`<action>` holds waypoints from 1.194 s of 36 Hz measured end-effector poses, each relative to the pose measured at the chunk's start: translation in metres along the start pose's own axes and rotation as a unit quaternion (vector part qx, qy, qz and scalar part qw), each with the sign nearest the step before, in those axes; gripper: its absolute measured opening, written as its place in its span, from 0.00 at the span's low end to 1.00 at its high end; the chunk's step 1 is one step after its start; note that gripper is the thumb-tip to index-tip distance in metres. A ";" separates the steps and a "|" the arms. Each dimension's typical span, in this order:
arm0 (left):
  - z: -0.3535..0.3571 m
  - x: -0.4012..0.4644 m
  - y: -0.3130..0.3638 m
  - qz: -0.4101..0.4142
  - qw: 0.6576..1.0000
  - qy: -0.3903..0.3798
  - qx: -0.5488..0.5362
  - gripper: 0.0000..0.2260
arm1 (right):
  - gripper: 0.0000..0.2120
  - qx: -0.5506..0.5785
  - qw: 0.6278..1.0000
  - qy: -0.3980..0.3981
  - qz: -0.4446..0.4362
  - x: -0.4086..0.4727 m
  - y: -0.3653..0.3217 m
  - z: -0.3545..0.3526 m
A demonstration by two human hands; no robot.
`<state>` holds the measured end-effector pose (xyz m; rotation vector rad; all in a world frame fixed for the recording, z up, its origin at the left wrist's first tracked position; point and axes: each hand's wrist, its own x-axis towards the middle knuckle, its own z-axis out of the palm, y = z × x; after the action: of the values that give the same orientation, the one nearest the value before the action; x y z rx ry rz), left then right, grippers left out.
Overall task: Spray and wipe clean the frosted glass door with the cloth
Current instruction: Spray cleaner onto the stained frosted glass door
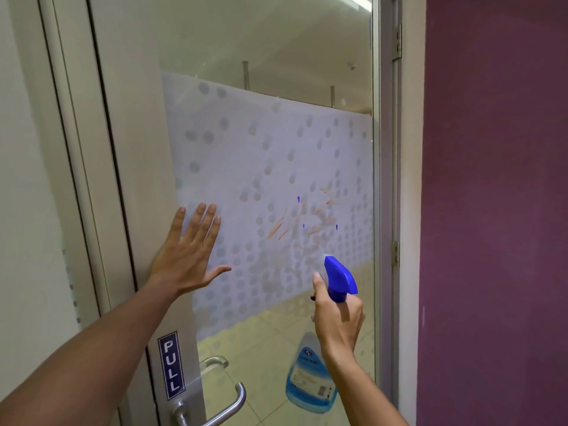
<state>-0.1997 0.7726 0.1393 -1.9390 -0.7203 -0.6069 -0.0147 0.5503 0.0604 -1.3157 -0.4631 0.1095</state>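
Note:
The frosted glass door (261, 142) fills the middle of the view, its dotted film marked with orange streaks (307, 219) and a few blue drops. My right hand (336, 318) grips a spray bottle (310, 379) of blue liquid by the neck. The bottle's blue nozzle (338, 272) points at the streaks from just below them. My left hand (190, 250) lies flat and open on the glass at the door's left edge, fingers spread upward. No cloth is in view.
A metal lever handle (227, 407) and a blue PULL sign (171, 365) sit on the door's left stile, below my left arm. A purple wall (498, 210) stands close on the right, beyond the hinged frame (395, 250).

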 end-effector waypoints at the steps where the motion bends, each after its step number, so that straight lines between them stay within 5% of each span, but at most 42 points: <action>1: 0.000 0.000 0.000 0.000 1.000 0.002 -0.001 0.49 | 0.19 0.002 1.000 0.001 0.000 0.001 0.000 -0.001; 43: -0.002 0.000 0.000 0.005 1.000 -0.011 -0.014 0.50 | 0.18 -0.012 0.992 0.125 0.029 0.073 0.022 -0.066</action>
<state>-0.1999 0.7706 0.1402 -1.9767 -0.7183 -0.5930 0.0807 0.5206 0.0467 -1.3469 -0.2129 -0.0133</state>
